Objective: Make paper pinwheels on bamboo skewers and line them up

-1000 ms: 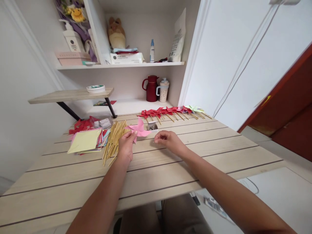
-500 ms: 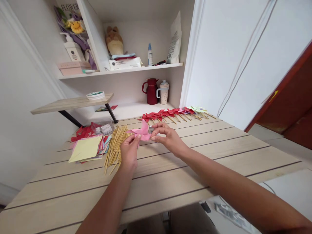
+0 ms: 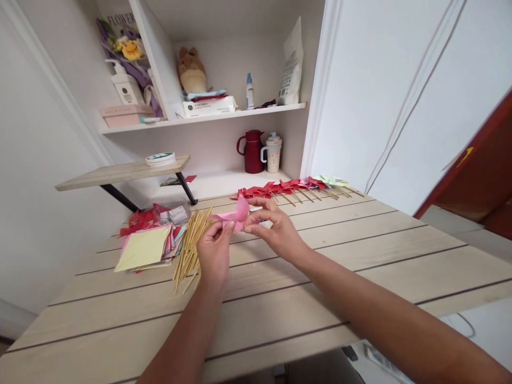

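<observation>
A pink paper pinwheel (image 3: 229, 217) is held up over the table, one of its blades curling upward. My left hand (image 3: 215, 248) pinches it from the lower left, thumb on top. At its right side, my right hand (image 3: 274, 226) has thumb and forefinger closed together against the paper; whether a small part sits between those fingertips is hidden. Just left of my hands lies a heap of thin wooden sticks (image 3: 192, 240). Beyond them, a row of red pinwheels (image 3: 276, 188) on sticks stretches along the back, with pale green ones (image 3: 330, 180) at the right end.
A stack of coloured paper squares (image 3: 144, 248) lies on the left, with red paper pieces (image 3: 140, 220) and a clear plastic bag (image 3: 176, 214) behind. A small wooden riser (image 3: 124, 173) stands there too. A dark red jug (image 3: 253, 152) and a cup (image 3: 273, 153) stand at the back.
My right hand has moved slightly left, closer in against the pinwheel, and the upright blade stands more curled. The view has shifted a little.
</observation>
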`<action>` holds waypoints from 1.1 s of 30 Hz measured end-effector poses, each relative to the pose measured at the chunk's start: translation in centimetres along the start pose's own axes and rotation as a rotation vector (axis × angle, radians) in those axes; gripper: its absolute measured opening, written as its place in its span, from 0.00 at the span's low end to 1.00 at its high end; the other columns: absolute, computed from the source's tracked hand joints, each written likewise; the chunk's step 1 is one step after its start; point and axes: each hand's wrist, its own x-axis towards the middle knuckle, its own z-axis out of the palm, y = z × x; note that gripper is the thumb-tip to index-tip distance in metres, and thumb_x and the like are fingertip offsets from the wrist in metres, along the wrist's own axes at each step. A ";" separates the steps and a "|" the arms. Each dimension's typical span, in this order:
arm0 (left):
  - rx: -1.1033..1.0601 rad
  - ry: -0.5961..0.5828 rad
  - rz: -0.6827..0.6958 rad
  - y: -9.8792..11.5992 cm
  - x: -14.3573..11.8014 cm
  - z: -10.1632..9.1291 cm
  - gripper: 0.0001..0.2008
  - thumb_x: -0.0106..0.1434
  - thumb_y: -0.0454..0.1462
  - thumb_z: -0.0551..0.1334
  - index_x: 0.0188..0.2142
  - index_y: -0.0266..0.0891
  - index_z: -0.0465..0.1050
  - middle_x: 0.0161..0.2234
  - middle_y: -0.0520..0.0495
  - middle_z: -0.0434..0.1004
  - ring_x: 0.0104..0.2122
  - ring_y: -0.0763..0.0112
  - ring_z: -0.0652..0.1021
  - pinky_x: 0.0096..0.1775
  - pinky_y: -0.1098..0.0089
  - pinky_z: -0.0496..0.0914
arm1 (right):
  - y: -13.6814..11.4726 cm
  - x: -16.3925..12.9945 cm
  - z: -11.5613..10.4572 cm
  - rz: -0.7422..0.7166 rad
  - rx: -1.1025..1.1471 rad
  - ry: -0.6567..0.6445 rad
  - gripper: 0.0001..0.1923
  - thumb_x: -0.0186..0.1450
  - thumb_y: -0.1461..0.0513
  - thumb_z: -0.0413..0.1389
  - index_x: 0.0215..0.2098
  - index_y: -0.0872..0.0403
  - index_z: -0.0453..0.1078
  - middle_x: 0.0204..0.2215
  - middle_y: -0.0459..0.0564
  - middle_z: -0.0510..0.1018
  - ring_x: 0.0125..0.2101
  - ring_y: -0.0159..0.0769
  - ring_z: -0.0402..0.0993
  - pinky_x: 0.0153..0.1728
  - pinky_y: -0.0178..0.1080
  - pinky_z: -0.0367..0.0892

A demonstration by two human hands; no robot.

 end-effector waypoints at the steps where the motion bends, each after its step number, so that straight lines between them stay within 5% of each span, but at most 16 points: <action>1: 0.007 -0.007 0.006 0.0 -0.1 0.1 0.08 0.54 0.41 0.71 0.28 0.39 0.80 0.24 0.53 0.73 0.28 0.73 0.72 0.37 0.72 0.67 | 0.0 -0.1 0.0 -0.006 0.003 -0.001 0.02 0.59 0.62 0.67 0.29 0.47 0.79 0.52 0.51 0.73 0.58 0.46 0.66 0.58 0.49 0.60; 11: 0.036 -0.036 0.063 0.0 -0.4 0.3 0.07 0.54 0.41 0.71 0.30 0.40 0.80 0.29 0.50 0.80 0.31 0.70 0.76 0.38 0.70 0.70 | -0.3 -0.6 0.0 -0.003 0.028 -0.019 0.05 0.61 0.64 0.65 0.28 0.50 0.76 0.30 0.44 0.80 0.37 0.37 0.72 0.44 0.41 0.64; 17: 0.130 -0.044 0.177 0.1 -0.7 0.4 0.07 0.56 0.40 0.70 0.29 0.40 0.79 0.29 0.50 0.78 0.32 0.70 0.76 0.37 0.70 0.70 | -0.3 -0.7 0.1 -0.002 0.026 0.014 0.06 0.61 0.65 0.64 0.27 0.50 0.75 0.29 0.43 0.80 0.35 0.35 0.72 0.41 0.38 0.64; 33: 0.055 -0.044 0.066 0.2 -1.0 0.8 0.08 0.54 0.41 0.71 0.28 0.40 0.78 0.28 0.51 0.78 0.29 0.71 0.76 0.36 0.70 0.71 | -0.4 -0.8 0.2 -0.059 -0.013 0.056 0.05 0.62 0.63 0.64 0.29 0.49 0.76 0.30 0.45 0.80 0.36 0.37 0.72 0.38 0.39 0.65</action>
